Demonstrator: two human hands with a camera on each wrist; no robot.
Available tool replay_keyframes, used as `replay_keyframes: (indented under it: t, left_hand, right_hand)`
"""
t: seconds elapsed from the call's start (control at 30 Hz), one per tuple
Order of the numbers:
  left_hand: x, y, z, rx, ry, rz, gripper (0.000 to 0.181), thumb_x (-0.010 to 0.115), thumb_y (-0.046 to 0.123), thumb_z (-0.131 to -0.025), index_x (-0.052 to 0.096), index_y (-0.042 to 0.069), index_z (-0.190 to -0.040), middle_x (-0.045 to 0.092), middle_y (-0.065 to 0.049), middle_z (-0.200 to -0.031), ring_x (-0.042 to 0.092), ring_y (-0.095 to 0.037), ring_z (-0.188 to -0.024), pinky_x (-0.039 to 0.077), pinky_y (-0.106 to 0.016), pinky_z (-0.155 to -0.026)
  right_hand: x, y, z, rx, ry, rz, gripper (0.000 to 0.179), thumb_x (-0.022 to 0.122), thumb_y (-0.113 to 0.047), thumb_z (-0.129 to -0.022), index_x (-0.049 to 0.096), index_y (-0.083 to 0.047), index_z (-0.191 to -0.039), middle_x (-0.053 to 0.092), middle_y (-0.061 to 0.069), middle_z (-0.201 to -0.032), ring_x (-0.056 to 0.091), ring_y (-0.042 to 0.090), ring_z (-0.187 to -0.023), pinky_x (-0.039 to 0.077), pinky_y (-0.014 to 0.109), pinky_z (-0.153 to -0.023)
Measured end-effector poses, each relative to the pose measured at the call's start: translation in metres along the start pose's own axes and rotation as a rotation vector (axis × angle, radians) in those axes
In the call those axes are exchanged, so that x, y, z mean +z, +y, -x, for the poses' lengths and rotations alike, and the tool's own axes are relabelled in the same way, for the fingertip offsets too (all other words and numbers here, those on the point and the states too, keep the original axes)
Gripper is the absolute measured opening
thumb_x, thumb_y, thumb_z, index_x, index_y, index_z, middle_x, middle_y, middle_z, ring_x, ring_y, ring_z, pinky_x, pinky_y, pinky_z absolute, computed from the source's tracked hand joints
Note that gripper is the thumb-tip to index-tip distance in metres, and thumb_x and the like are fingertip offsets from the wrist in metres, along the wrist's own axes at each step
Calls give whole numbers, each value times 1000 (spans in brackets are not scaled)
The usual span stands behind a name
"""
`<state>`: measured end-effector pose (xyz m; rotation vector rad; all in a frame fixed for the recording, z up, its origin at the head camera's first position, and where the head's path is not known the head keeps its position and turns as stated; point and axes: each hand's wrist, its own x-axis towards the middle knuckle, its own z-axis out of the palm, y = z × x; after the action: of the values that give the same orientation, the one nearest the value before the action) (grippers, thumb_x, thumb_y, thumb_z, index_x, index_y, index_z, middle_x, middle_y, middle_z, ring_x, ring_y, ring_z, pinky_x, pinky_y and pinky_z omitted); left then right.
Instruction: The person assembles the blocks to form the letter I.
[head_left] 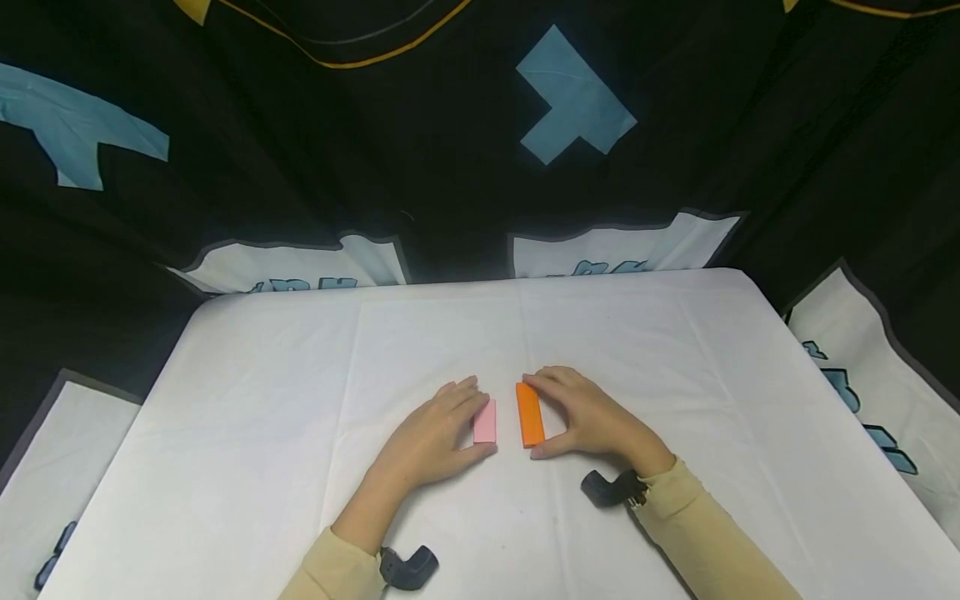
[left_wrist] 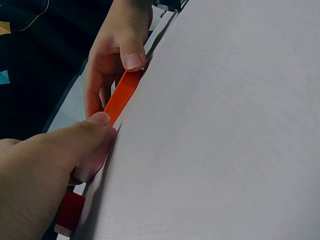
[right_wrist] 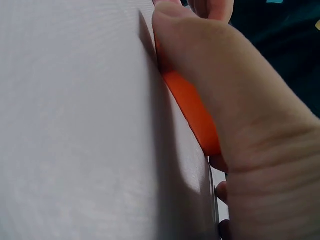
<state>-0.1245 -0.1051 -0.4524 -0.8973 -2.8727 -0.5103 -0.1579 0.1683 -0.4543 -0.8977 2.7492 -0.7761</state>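
Note:
Near the middle of the table, my left hand (head_left: 442,433) pinches a pink block (head_left: 484,422) between its thumb and fingers at the block's two ends. Just to the right, an orange block (head_left: 529,415) stands between the thumb and fingers of my right hand (head_left: 588,417). A narrow gap of white cloth separates the two blocks in the head view. In the left wrist view a dark red block (left_wrist: 70,212) lies close by my left hand; that hand hides it in the head view.
A white cloth (head_left: 247,433) with fold creases covers the table. Dark fabric (head_left: 420,167) with blue and white shapes hangs behind the far edge and along the sides. Each wrist wears a black camera mount (head_left: 408,569).

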Motion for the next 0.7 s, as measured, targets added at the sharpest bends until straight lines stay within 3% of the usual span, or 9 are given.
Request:
replay_keyframes:
  t: [0.33,0.7]
  left_hand:
    - [0,1,-1,36,11,2,63,70,50,-88,62,6,-132,59,-11,-141,44,-26,-142,32,-41,-121]
    - [-1,1,-1,34,-3,6,65,69,51,-88,61,7,-135,58,-13,-141,49,-32,-137,38,-41,-117]
  right_hand:
    - [3,0,-1,-10,9,28,101,84,-61,-67,43,-23,-151,46,4,-149,41,27,-139,35,53,-117]
    - [8,0,-3,13,27,50,100,82,-64,-67,44,-22,-149,46,2,-148,41,26,-139,34,51,-117]
